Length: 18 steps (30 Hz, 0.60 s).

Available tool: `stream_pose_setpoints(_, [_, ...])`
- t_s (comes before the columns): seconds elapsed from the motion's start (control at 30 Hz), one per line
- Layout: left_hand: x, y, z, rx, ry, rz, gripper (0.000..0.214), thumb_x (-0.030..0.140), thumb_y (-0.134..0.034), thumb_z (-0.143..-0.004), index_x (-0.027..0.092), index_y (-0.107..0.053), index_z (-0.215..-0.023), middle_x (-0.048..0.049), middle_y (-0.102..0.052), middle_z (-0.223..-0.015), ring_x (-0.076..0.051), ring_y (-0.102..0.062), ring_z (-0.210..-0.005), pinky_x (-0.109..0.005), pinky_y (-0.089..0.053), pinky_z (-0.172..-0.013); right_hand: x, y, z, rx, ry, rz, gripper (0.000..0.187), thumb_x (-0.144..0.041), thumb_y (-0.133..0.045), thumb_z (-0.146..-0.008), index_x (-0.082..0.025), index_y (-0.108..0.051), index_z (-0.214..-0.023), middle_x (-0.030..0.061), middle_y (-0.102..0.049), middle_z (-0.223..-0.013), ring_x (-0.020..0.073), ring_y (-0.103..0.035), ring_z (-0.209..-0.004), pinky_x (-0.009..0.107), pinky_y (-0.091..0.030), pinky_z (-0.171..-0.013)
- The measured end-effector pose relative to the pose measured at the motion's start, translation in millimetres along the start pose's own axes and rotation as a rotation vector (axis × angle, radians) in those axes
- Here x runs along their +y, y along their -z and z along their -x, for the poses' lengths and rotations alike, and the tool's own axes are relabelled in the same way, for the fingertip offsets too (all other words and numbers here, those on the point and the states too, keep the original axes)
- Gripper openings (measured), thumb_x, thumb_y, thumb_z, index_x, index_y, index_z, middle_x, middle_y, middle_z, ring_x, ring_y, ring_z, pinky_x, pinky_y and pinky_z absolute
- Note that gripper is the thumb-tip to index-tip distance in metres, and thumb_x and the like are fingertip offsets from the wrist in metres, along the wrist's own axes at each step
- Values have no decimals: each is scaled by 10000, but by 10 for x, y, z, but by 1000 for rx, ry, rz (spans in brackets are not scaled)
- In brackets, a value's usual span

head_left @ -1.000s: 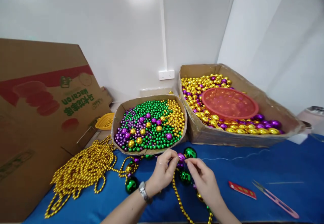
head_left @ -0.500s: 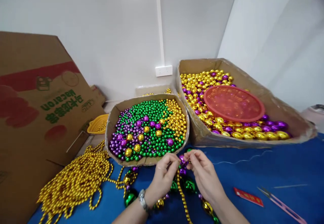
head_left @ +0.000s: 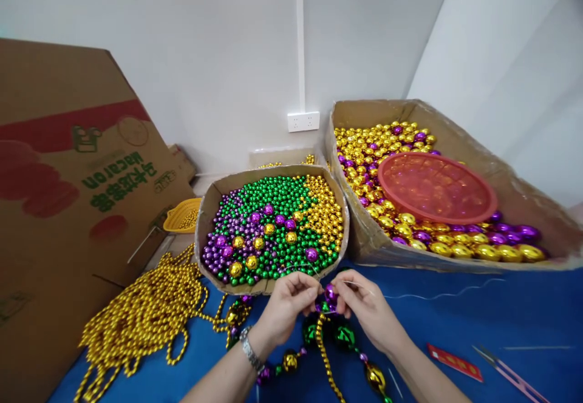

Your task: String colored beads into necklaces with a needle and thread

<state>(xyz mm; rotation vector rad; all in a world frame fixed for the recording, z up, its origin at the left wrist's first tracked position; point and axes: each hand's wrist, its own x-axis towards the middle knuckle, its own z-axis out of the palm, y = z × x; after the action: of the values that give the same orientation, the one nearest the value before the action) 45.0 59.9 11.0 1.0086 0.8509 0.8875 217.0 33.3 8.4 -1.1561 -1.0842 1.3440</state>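
Both hands meet just in front of the small bead box. My left hand (head_left: 289, 309) pinches a thin clear string (head_left: 303, 266), whose loop arcs up before the box. The fingers of my right hand (head_left: 367, 312) are closed on the string too, with a piece of it showing over the knuckles. Between the fingertips sits a shiny purple bead (head_left: 330, 294), with smaller green and purple beads just under it. From there a gold bead strand (head_left: 324, 354) hangs down. Big green balls (head_left: 344, 335) and a gold ball (head_left: 375, 377) of a beaded garland lie below the hands.
The bead box (head_left: 273, 289) holds small green, purple and gold beads. Right of it, a larger carton (head_left: 364, 233) carries gold and purple balls under a red basket (head_left: 437, 187). Gold strands (head_left: 141, 324) pile at left. Pink-handled tweezers (head_left: 510, 374) and a red packet (head_left: 454, 362) lie right.
The hands have shifted slightly, and the purple bead between them shows more plainly. A loop of string now stands up by my left hand. The whole view has swung a little left.
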Motion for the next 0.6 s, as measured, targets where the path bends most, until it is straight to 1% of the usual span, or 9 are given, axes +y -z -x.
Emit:
stream_pose_setpoints(0.03, [11,0,5,8,-12,-22,243,330,-729,-721,117,-641,-797,-32,-615,-727,-66,-478,-529,-189,-335,-477,-25,4,-5,-13,6,21,262,-443,-612,-827,-181,-620,-842,-9,-596,-593,107,-542,-511,212,-413,-471])
stream_pose_setpoints(0.1, [29,2,13,9,-35,-52,226,321,-719,-735,122,-644,-809,-23,-613,-702,-72,-497,-530,-190,-354,-482,-76,7,-17,-53,27,47,263,-450,-598,-831,-188,-616,-841,42,-655,-857,95,-570,-524,224,-437,-477])
stream_pose_setpoints(0.17, [39,10,22,-14,-57,-69,212,317,-707,-750,130,-644,-825,-9,-601,-659,-82,-520,-538,-195,-378,-498,-120,7,-36,-124,39,57,274,-459,-583,-836,-187,-600,-803,90,-568,-1190,75,-591,-527,238,-458,-481])
stream_pose_setpoints(0.23, [43,25,31,-44,-80,-83,203,313,-700,-760,135,-646,-841,2,-588,-620,-90,-536,-547,-199,-396,-518,-147,7,-63,-222,27,66,296,-468,-558,-849,-183,-571,-770,102,-486,-1308,71,-604,-531,247,-469,-488])
stream_pose_setpoints(0.27, [42,34,37,-55,-89,-86,200,311,-699,-762,136,-647,-845,4,-586,-612,-91,-540,-550,-200,-401,-525,-153,9,-79,-266,16,65,301,-473,-544,-858,-185,-560,-773,100,-521,-1264,79,-610,-539,246,-470,-490])
stream_pose_setpoints(0.33, [39,51,50,-76,-97,-83,194,305,-698,-764,137,-646,-845,2,-593,-619,-91,-542,-554,-201,-404,-530,-153,17,-115,-345,1,67,297,-481,-504,-882,-194,-546,-822,66,-638,-999,103,-612,-559,242,-472,-504])
stream_pose_setpoints(0.43, [43,66,73,-85,-94,-81,183,296,-696,-767,134,-641,-832,-2,-599,-631,-90,-539,-558,-199,-402,-528,-154,40,-169,-405,-1,85,287,-476,-491,-896,-192,-526,-871,-10,-609,-679,125,-608,-601,242,-480,-557])
stream_pose_setpoints(0.53, [70,60,94,-84,-95,-96,174,283,-689,-774,133,-637,-844,-11,-608,-669,-93,-538,-573,-204,-412,-537,-193,67,-213,-402,31,161,257,-439,-526,-887,-185,-536,-847,-10,-607,-709,121,-592,-637,238,-472,-592])
stream_pose_setpoints(0.6, [101,48,104,-90,-111,-114,164,276,-677,-784,140,-630,-862,-24,-620,-728,-95,-541,-592,-210,-421,-546,-240,81,-229,-372,80,305,203,-394,-529,-892,-192,-548,-895,-23,-595,-696,116,-566,-619,228,-445,-575])
